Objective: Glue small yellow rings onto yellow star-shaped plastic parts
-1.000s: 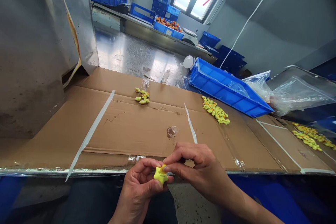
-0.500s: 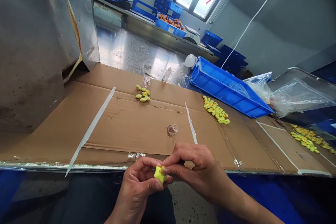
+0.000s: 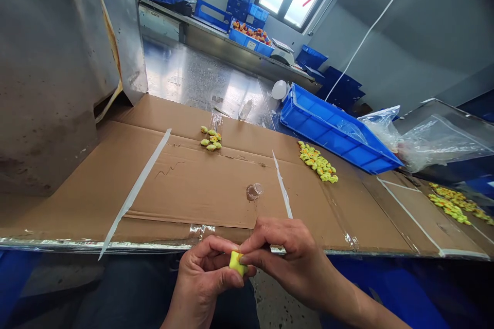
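Note:
A small yellow toy piece (image 3: 236,263) with rounded corners is held just in front of the table's near edge. My left hand (image 3: 204,272) is closed around it, thumb below and fingers behind. From the right, my right hand (image 3: 287,249) pinches at its side with thumb and forefinger. Those fingertips cover most of a small orange part (image 3: 241,256) on the piece. Whether the orange part is fixed on cannot be made out. Beyond my hands, a small clear cup (image 3: 254,192) stands on the cardboard (image 3: 200,185).
Several yellow-green pieces (image 3: 211,139) lie farther back, with a bigger cluster (image 3: 318,162) to the right and more pieces (image 3: 450,208) at far right. A blue crate (image 3: 335,131) and plastic bags (image 3: 436,139) stand behind. A metal housing (image 3: 69,77) rises at left.
Both hands and the yellow piece have shifted slightly down and right in view. The right fingertips now cover more of the orange part, and the piece has turned a little.

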Demonstrator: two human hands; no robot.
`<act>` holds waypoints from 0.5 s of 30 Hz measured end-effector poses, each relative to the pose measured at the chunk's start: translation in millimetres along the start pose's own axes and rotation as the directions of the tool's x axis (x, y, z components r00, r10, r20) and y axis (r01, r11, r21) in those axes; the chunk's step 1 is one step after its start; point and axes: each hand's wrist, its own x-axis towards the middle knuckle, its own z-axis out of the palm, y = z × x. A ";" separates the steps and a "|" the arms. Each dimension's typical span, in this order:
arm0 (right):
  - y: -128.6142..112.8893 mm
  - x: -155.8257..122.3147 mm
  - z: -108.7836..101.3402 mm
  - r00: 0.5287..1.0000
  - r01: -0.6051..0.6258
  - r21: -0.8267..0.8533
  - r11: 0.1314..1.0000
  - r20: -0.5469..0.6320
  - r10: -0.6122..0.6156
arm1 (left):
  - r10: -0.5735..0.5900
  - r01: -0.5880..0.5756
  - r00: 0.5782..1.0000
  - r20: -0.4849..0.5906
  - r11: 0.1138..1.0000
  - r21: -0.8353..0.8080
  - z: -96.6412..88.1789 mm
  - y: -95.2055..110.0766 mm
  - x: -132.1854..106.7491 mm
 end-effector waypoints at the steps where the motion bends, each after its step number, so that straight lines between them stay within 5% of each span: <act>1: -0.5 0.5 -0.1 1.000 0.005 0.003 1.000 -0.010 -0.005 | 0.004 -0.004 1.000 -0.003 1.000 -0.001 0.4 0.2 -0.1; 5: -3.2 3.9 0.4 0.998 -0.018 0.040 0.999 -0.063 0.020 | -0.012 0.012 1.000 0.008 1.000 -0.006 1.0 2.9 1.8; 11: -6.9 8.3 4.9 0.981 -0.170 0.391 0.905 -0.021 0.193 | -0.112 0.114 0.993 0.029 0.990 -0.081 -0.4 6.0 6.1; 15: -9.6 8.3 4.0 0.992 -0.115 0.253 0.960 -0.029 0.126 | -0.052 0.054 0.998 0.038 0.998 -0.041 -2.5 6.0 6.4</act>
